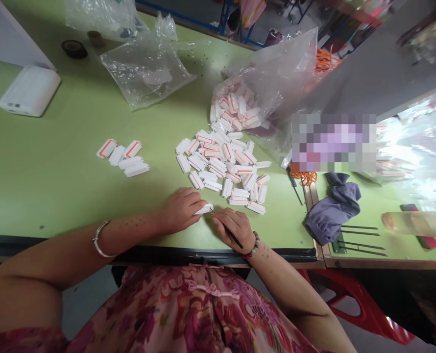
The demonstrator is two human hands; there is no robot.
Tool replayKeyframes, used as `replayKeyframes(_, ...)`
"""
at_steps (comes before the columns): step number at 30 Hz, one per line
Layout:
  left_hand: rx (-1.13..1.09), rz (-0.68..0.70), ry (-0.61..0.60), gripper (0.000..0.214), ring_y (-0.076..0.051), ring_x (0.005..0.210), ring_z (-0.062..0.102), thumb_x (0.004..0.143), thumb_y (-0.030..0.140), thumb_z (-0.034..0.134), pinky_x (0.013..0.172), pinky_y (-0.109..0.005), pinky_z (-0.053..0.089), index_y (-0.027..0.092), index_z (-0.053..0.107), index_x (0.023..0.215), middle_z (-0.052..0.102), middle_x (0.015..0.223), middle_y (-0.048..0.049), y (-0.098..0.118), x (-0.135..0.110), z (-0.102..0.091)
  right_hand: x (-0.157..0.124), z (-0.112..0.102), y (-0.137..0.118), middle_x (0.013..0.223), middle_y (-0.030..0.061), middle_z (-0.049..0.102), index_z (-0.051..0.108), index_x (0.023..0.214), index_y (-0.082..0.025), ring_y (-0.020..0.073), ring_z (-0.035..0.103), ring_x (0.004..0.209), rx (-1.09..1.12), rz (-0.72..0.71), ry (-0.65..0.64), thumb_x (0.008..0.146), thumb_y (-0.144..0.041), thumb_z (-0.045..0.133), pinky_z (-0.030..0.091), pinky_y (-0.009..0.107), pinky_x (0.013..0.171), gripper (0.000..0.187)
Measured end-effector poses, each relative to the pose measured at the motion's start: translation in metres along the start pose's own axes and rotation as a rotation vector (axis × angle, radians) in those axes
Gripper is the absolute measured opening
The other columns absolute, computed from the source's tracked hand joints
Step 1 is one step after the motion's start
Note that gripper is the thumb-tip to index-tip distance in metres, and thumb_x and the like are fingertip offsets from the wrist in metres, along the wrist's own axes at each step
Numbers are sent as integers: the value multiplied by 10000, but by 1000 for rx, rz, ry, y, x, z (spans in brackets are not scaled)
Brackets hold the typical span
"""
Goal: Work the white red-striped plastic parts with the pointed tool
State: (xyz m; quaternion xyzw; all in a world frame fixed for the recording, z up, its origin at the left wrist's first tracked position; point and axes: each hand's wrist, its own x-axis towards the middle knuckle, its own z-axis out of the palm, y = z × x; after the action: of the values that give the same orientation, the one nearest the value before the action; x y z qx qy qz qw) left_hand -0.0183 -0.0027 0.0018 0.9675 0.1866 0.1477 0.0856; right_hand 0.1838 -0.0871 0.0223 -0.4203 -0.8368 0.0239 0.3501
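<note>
- The right hand (234, 227), near the front edge of the green table (56, 196), has its fingers curled narrowly around a slim dark tool (235, 239); the tool's rear end sticks out toward the wrist.
- The left hand (181, 210) lies just beside it, fingers folded close, thumb and fingertips pinching one end of a white piece (204, 209).
- That piece sits between the two hands; something dark shows at its free end, by the right fingertips, but whether the tool's tip enters it is too small to tell.
- Just beyond the hands spreads a loose heap of similar pieces (215, 165), many with an orange-red stripe.
- To the right of the hands, well apart, lies a bunched purple cloth (333, 211).
- Left of the heap, a small group of pieces (117, 156) lies apart from it.
- Behind the heap, a clear bag (277, 63) holds more striped pieces.
- Farther left lies another clear plastic bag (146, 73).
</note>
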Motion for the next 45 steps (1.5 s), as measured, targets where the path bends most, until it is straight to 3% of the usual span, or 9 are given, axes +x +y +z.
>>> replayKeyframes(10,-6,-26,39,239,-208,799,470,954,337,493,729,-335,372,142,630,982,547,824,-64,-1,2,0,-3,3,5,808,54,703,597,1005,-158,138,650,707,27,12,37,926,-136,500,499,252,607,127)
replayKeyframes(18,-21,-1,53,279,-199,772,452,980,316,419,721,-325,371,136,631,999,544,810,-66,-2,3,-3,-2,2,7,814,55,708,596,1016,-154,140,657,727,64,-20,42,929,-145,502,518,254,625,128)
replayKeyframes(28,79,22,35,228,-205,815,470,961,317,492,737,-337,359,135,619,1013,563,821,-62,2,2,0,-4,7,5,792,52,701,603,986,-162,136,653,708,55,1,6,938,-143,487,508,251,613,126)
replayKeyframes(34,-9,-19,19,239,-195,812,477,963,334,484,758,-329,375,153,623,1034,575,863,-64,-2,0,3,-6,4,6,779,53,704,605,1019,-163,139,668,716,75,-38,58,922,-126,484,523,251,642,159)
replayKeyframes(45,-2,-15,14,248,-194,794,476,966,337,473,733,-328,375,149,634,980,569,835,-65,-2,1,2,-1,6,3,815,60,708,601,1014,-160,139,670,748,70,-28,-28,940,-140,479,544,257,661,144)
